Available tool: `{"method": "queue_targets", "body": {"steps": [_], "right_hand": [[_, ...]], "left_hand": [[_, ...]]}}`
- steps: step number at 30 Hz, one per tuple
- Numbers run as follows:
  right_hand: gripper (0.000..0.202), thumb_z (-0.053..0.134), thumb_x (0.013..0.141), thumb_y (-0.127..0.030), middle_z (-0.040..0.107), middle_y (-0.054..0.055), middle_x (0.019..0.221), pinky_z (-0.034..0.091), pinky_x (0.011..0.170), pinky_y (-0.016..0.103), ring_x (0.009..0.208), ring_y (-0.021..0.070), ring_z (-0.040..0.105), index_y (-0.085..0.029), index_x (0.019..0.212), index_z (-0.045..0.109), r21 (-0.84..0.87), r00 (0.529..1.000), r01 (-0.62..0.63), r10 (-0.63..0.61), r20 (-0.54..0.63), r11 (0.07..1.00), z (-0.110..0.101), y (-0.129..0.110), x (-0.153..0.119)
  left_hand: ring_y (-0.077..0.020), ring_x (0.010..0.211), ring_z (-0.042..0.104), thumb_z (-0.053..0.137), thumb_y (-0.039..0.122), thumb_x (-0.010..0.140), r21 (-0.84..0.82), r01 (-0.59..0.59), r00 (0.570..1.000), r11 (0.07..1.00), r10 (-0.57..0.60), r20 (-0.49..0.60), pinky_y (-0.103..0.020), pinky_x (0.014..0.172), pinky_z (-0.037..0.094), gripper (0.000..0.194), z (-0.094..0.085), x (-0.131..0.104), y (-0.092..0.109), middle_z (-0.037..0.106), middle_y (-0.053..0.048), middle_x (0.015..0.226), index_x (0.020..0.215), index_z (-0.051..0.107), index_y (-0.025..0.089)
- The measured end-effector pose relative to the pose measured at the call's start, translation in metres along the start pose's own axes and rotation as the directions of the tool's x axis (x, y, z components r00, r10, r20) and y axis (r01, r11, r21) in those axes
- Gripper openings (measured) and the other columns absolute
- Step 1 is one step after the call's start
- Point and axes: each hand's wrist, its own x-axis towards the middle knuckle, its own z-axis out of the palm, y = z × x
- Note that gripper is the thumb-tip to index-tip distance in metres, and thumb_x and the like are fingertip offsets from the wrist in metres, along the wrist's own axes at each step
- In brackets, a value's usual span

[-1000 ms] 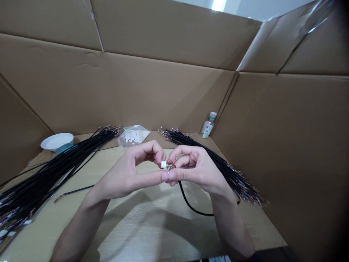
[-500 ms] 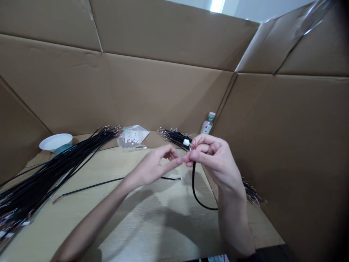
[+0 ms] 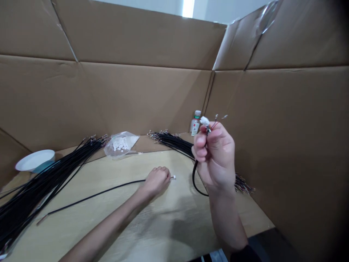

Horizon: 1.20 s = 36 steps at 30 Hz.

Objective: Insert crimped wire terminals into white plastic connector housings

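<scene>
My right hand (image 3: 215, 153) is raised at the right of centre, its fingers closed on a black cable (image 3: 194, 179) just below a white connector (image 3: 204, 121). Thin red wires with metal tips stick up beside that connector. My left hand (image 3: 158, 179) rests low over the table, fingers curled down around the end of a second black cable (image 3: 103, 193). A small white connector (image 3: 174, 177) shows just past its fingertips, and the cable's other end lies to the left with bare wires.
A large bundle of black cables (image 3: 51, 178) lies at the left, near a white bowl (image 3: 35, 160). Along the back are a clear bag of white pieces (image 3: 120, 145), another cable bundle (image 3: 174, 141) and a bottle (image 3: 195, 123). Cardboard walls (image 3: 144, 98) surround the table (image 3: 122, 211).
My left hand has left the right hand and come down onto the cable on the table. My right hand has lifted and turned with its connector. The view has shifted rightward.
</scene>
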Motion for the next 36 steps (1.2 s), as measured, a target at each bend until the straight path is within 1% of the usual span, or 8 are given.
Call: {"method": "queue_targets", "body": {"steps": [4, 8, 11, 14, 19, 25, 31, 36], "right_hand": [[0.049, 0.089, 0.074, -0.066, 0.059, -0.004, 0.067, 0.018, 0.037, 0.026, 0.046, 0.0074, 0.034, -0.028, 0.088, 0.062, 0.08, 0.998, 0.021, -0.016, -0.06, 0.997, 0.003, -0.006, -0.003], [0.048, 0.084, 0.078, -0.068, 0.054, -0.005, 0.066, 0.018, 0.04, 0.029, 0.047, 0.0083, 0.029, -0.028, 0.087, 0.059, 0.041, 0.999, 0.022, -0.02, -0.047, 0.999, 0.008, 0.001, -0.006], [0.046, 0.084, 0.08, -0.066, 0.054, -0.005, 0.064, 0.02, 0.041, 0.028, 0.047, 0.008, 0.029, -0.027, 0.085, 0.06, 0.047, 1.0, 0.006, -0.006, -0.015, 0.999, 0.016, 0.011, -0.009], [0.042, 0.086, 0.081, -0.061, 0.056, -0.005, 0.063, 0.021, 0.041, 0.027, 0.046, 0.0072, 0.027, -0.025, 0.085, 0.064, 0.077, 0.999, -0.029, 0.027, 0.03, 0.997, 0.024, 0.022, -0.011], [0.035, 0.084, 0.085, -0.055, 0.06, -0.004, 0.065, 0.024, 0.042, 0.024, 0.047, 0.0064, 0.029, -0.023, 0.086, 0.071, 0.102, 0.988, -0.089, 0.075, 0.136, 0.991, 0.033, 0.033, -0.019], [0.025, 0.089, 0.08, -0.04, 0.068, 0.001, 0.082, 0.046, 0.057, 0.026, 0.061, 0.0114, 0.051, -0.024, 0.093, 0.075, 0.102, 0.951, -0.185, 0.152, 0.268, 0.977, 0.033, 0.034, -0.028], [0.025, 0.091, 0.081, -0.034, 0.069, -0.001, 0.089, 0.052, 0.069, 0.026, 0.069, 0.011, 0.058, -0.025, 0.097, 0.074, 0.071, 0.967, -0.179, 0.162, 0.199, 0.981, 0.034, 0.032, -0.026], [0.027, 0.091, 0.08, -0.036, 0.065, -0.002, 0.081, 0.05, 0.063, 0.026, 0.065, 0.0114, 0.056, -0.024, 0.097, 0.074, 0.03, 0.956, -0.2, 0.189, 0.224, 0.979, 0.032, 0.029, -0.022]], "left_hand": [[-0.0165, 0.083, 0.063, 0.046, 0.039, 0.109, -0.278, -0.103, 0.987, 0.955, 0.063, -0.148, -0.028, 0.076, 0.05, 0.028, -0.043, -0.022, 0.022, 0.066, -0.003, 0.09, 0.096, 0.058, 0.018], [-0.0127, 0.069, 0.053, 0.045, 0.048, 0.109, -0.472, -0.206, 0.943, 0.857, 0.045, -0.33, -0.024, 0.067, 0.045, 0.031, -0.078, -0.059, 0.053, 0.052, 0.003, 0.075, 0.097, 0.051, 0.02], [-0.0098, 0.061, 0.046, 0.064, 0.045, 0.103, -0.75, -0.312, 0.922, 0.584, -0.004, -0.387, -0.021, 0.062, 0.042, 0.029, -0.087, -0.083, 0.065, 0.05, 0.006, 0.068, 0.091, 0.054, 0.021], [-0.0079, 0.056, 0.042, 0.069, 0.042, 0.101, -0.856, -0.334, 0.928, 0.394, -0.023, -0.372, -0.019, 0.059, 0.041, 0.027, -0.09, -0.095, 0.069, 0.048, 0.007, 0.064, 0.09, 0.056, 0.021], [-0.0062, 0.054, 0.036, 0.072, 0.042, 0.099, -0.938, -0.268, 0.959, 0.219, -0.032, -0.281, -0.016, 0.056, 0.041, 0.029, -0.097, -0.1, 0.076, 0.043, 0.008, 0.062, 0.088, 0.057, 0.019], [-0.0063, 0.053, 0.025, 0.077, 0.04, 0.095, -0.996, -0.07, 0.998, -0.047, 0.006, -0.07, -0.015, 0.052, 0.04, 0.034, -0.102, -0.102, 0.082, 0.034, 0.009, 0.063, 0.083, 0.055, 0.017], [-0.0069, 0.053, 0.023, 0.075, 0.036, 0.096, -0.991, 0.021, 0.997, -0.13, 0.078, 0.011, -0.014, 0.053, 0.042, 0.031, -0.099, -0.101, 0.08, 0.032, 0.009, 0.062, 0.081, 0.055, 0.017], [-0.0081, 0.054, 0.024, 0.074, 0.034, 0.096, -0.986, 0.079, 0.991, -0.146, 0.115, 0.062, -0.015, 0.053, 0.041, 0.03, -0.096, -0.103, 0.079, 0.033, 0.008, 0.06, 0.078, 0.057, 0.017]]}}
